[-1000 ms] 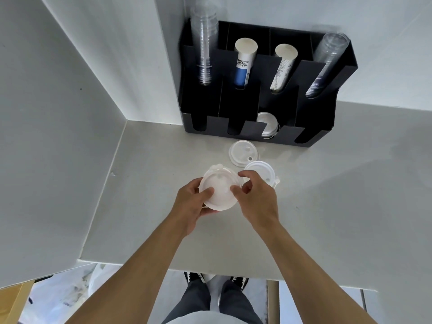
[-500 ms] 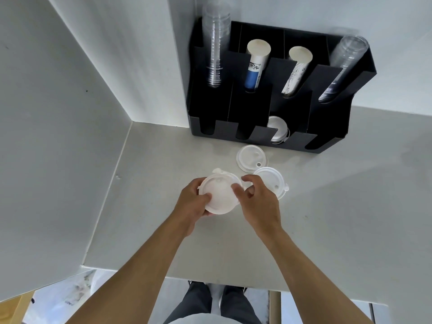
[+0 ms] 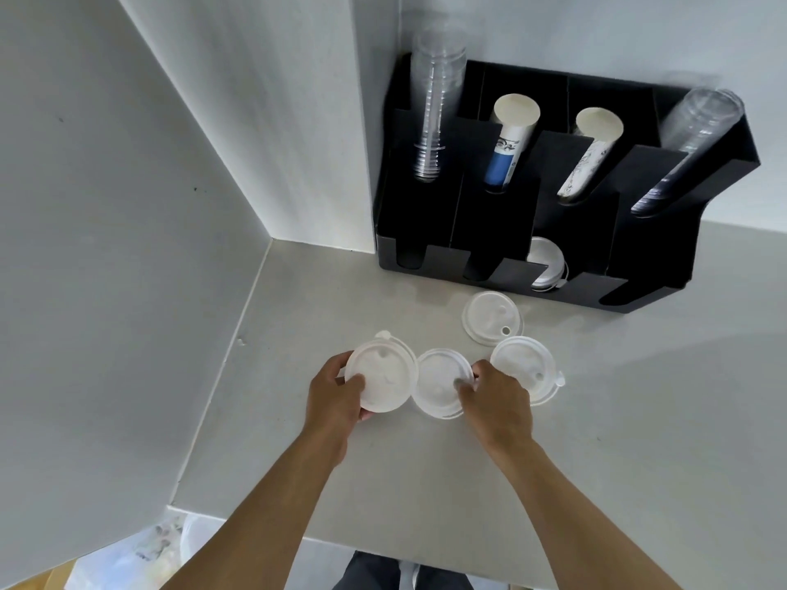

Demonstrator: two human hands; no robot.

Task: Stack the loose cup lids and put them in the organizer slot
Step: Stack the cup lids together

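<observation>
My left hand [image 3: 336, 398] grips a small stack of white cup lids [image 3: 383, 374] just above the counter. Right beside it, my right hand [image 3: 496, 402] pinches a single white lid [image 3: 438, 387] by its right edge. Two more loose lids lie on the counter: one [image 3: 526, 368] partly under my right hand, another [image 3: 492, 317] just in front of the black organizer [image 3: 430, 266]. A stack of lids [image 3: 545, 261] sits in the organizer's third front slot from the left.
The organizer stands against the back wall and holds clear cups [image 3: 434, 104], two paper cup stacks [image 3: 511, 142] and more clear cups [image 3: 685, 151]. A white wall [image 3: 127, 249] borders the counter [image 3: 639, 419] on the left. The counter's front edge runs below my forearms.
Both hands held one stack of lids together before. Now the hands have parted: the left keeps the stack, the right holds a separate lid beside it.
</observation>
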